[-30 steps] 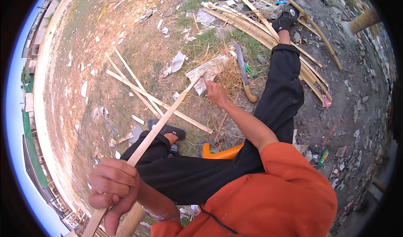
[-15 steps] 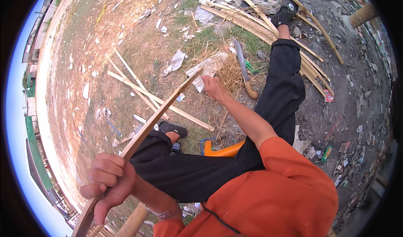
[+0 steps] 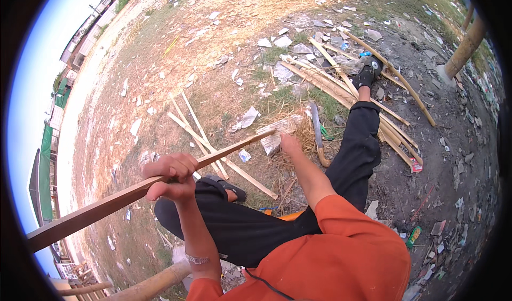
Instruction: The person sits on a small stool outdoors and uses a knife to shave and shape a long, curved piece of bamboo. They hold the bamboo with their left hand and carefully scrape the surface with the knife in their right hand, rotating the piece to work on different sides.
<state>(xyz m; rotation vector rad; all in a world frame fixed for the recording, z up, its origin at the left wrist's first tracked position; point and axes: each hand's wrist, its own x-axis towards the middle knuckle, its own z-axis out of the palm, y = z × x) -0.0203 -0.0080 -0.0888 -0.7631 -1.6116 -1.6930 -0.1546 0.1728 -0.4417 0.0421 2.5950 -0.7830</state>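
My left hand is closed around a long flat wooden strip near its middle. The strip runs from the lower left edge up to the right. My right hand holds its far tip, low over dry grass and a white scrap. I sit with black trousers stretched out, one leg toward a pile of split bamboo. A long knife with a curved wooden handle lies on the ground just right of my right hand.
Several loose strips lie crossed on the grass ahead. Paper scraps and litter are scattered over the dirt. A thick post stands at the upper right, and round poles lie at the lower left. An orange seat shows under me.
My left hand has risen and moved to the right along the strip, which now lies flatter with more length behind the hand. My right hand stays at the tip.
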